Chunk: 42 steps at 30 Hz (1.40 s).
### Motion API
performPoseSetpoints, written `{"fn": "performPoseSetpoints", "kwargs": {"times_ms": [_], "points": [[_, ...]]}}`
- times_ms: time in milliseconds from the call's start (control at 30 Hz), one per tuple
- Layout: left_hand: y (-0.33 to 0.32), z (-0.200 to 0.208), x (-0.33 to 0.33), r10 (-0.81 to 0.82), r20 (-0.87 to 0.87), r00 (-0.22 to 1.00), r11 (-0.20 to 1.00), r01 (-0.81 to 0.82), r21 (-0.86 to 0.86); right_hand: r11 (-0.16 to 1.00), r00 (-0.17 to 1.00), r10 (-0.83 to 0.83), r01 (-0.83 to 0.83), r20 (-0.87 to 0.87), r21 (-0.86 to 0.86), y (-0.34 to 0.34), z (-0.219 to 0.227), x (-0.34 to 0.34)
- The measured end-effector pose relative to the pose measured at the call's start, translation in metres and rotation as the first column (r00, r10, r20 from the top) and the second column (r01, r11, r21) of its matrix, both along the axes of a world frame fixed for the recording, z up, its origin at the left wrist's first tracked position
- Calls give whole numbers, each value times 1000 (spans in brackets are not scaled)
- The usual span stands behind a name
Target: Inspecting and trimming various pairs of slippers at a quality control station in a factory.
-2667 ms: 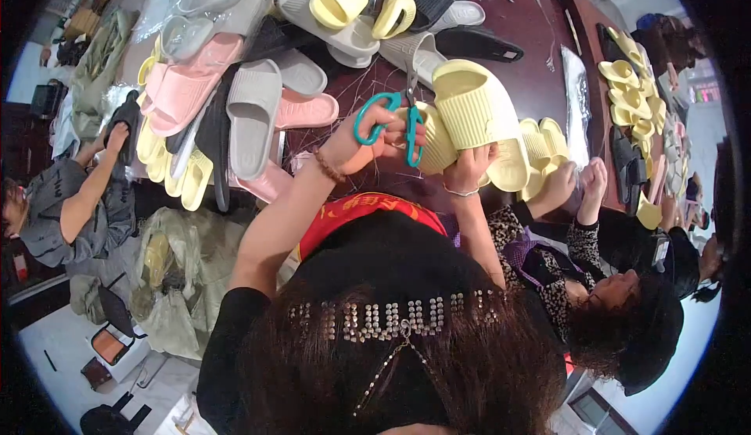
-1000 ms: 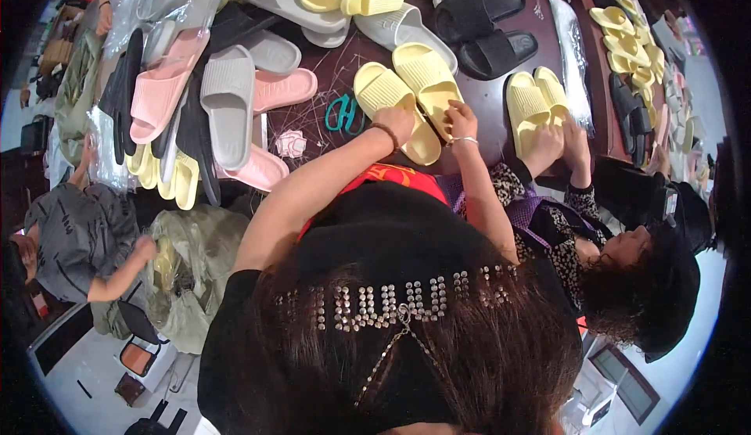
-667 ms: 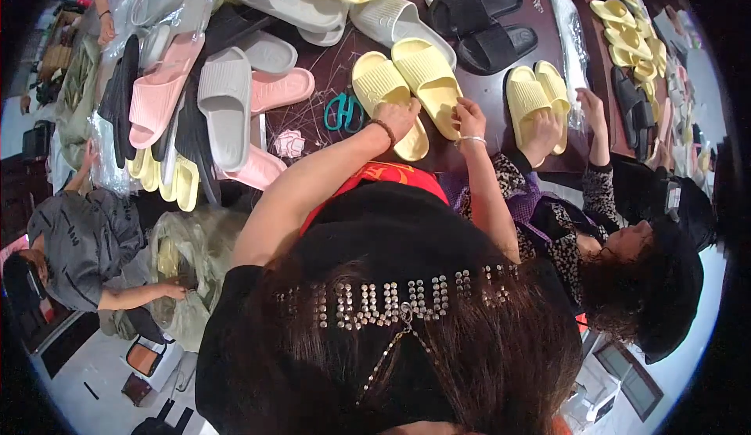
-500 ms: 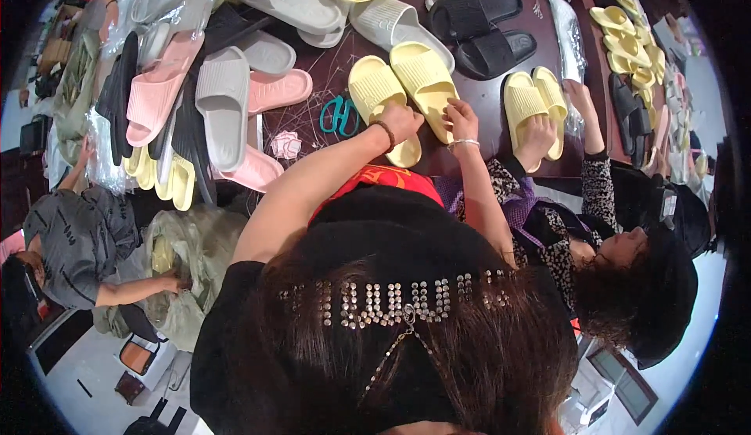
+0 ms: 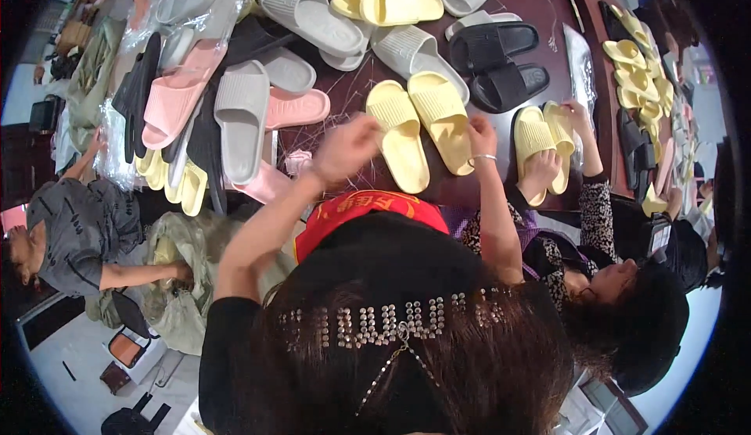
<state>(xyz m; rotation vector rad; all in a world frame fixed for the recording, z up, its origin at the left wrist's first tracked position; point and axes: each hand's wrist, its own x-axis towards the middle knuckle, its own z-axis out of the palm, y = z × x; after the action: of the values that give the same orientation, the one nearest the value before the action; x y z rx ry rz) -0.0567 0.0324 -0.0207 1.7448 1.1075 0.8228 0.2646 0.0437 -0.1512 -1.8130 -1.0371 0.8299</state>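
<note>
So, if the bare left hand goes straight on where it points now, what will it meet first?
Most likely the pale-yellow, open-toed slide with a ribbed strap, the left one of the pair ahead. The left hand is blurred, so whether it touches is unclear.

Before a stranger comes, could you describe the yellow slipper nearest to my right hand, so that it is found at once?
On the dark red table, look between your left hand and right hand. There, take the right yellow slipper. Unlike the left yellow slipper, it lies beside your right hand and slightly farther from you.
</note>
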Motion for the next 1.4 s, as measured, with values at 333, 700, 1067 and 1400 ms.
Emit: {"fn": "performPoseSetpoints", "kwargs": {"times_ms": [333,700,1067,1400], "points": [[43,8,-111,184,-833,522,977,-7,212,980,986,35,-3,160,-201,4,-4,-15],[72,-49,81,-223,-720,657,973,113,-199,960,-193,154,-202,-969,193,-37,62,0],[79,-33,28,-54,-407,912,982,122,142,962,995,-80,92,59,-257,-2,-1,-39],[65,-34,46,-28,-567,823,987,111,114,976,956,-32,93,293,-197,11,2,-63]]}}
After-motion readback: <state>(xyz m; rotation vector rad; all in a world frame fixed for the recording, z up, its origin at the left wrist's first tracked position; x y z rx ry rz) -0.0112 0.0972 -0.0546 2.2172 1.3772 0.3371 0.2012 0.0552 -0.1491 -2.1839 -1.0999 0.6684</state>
